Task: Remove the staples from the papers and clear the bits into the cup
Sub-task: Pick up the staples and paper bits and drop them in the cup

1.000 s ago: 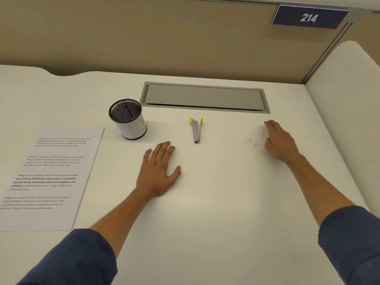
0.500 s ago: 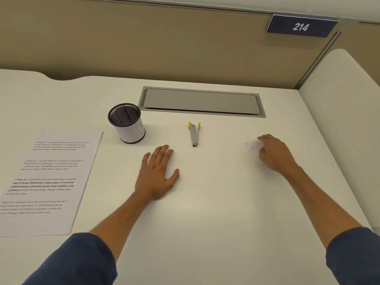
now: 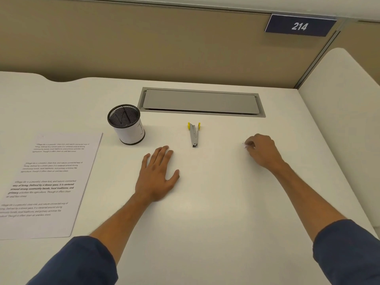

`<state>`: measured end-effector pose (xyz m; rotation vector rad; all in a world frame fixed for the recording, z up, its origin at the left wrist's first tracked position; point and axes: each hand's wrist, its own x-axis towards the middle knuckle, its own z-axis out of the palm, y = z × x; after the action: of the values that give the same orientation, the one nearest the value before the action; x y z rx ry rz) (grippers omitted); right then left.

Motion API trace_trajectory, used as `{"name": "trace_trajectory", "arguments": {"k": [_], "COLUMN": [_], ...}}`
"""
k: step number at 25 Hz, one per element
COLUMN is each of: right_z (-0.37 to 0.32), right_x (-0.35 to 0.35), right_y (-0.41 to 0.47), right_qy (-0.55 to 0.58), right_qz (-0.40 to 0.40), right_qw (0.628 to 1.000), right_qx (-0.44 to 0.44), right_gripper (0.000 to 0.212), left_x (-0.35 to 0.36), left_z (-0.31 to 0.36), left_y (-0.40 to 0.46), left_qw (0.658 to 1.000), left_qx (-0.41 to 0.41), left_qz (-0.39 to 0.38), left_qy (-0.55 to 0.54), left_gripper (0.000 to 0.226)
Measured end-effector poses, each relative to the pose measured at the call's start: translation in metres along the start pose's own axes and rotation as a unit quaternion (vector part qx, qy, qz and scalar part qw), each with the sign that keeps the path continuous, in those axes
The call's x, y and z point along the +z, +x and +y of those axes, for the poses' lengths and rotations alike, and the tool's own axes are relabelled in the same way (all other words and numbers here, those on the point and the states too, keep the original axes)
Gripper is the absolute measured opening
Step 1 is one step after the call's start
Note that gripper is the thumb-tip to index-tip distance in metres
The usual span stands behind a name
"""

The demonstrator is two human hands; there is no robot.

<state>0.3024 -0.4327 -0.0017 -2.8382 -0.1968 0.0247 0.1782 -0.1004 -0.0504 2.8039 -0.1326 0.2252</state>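
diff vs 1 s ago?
The right hand drew back toward the person and curled its fingers over the staple bits; whether it grips them is unclear. The left hand, cup, staple remover and papers stayed put.

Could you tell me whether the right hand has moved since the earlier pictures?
Yes. The right hand has slid left toward the staple remover, closing over the bits.

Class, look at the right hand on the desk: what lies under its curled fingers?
At the fingertips of the right hand, a few small pale bits show against the white desk. The curled fingers cover anything further beneath them, so how many bits there are cannot be told.
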Motion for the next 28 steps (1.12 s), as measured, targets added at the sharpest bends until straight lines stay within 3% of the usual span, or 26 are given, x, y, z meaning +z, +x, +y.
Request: {"name": "trace_trajectory", "arguments": {"k": [4,7,15,20,22,25,28], "right_z": [-0.001,-0.001,0.008,0.014,0.018,0.022,0.018], "right_x": [-0.005,0.002,0.011,-0.005,-0.009,-0.010,-0.009], "right_y": [0.009,0.007,-0.010,-0.011,-0.009,-0.003,0.000], "right_qy": [-0.016,-0.043,-0.047,-0.028,-0.030,-0.009,0.018], "right_qz": [0.013,-0.018,0.052,0.029,-0.026,-0.068,-0.042], "right_qw": [1.000,0.999,0.993,0.997,0.998,0.996,0.997], "right_qx": [0.012,-0.025,-0.091,-0.058,-0.047,-0.063,-0.065], "right_gripper": [0.034,0.029,0.023,0.028,0.037,0.029,0.022], "left_x": [0.000,0.000,-0.001,0.000,0.000,0.000,0.000], "left_z": [-0.001,-0.001,-0.001,0.000,-0.001,-0.001,-0.001], "left_y": [0.000,0.000,0.000,0.000,0.000,-0.001,-0.001], "left_qw": [1.000,1.000,1.000,1.000,1.000,1.000,1.000], "left_qx": [0.000,0.001,-0.001,-0.002,-0.003,-0.005,-0.005], "left_qz": [0.002,-0.002,-0.007,-0.007,-0.008,-0.011,-0.011], "left_qy": [0.000,0.002,0.002,0.002,0.001,0.000,0.000], "left_gripper": [0.066,0.067,0.067,0.068,0.068,0.069,0.069]}}
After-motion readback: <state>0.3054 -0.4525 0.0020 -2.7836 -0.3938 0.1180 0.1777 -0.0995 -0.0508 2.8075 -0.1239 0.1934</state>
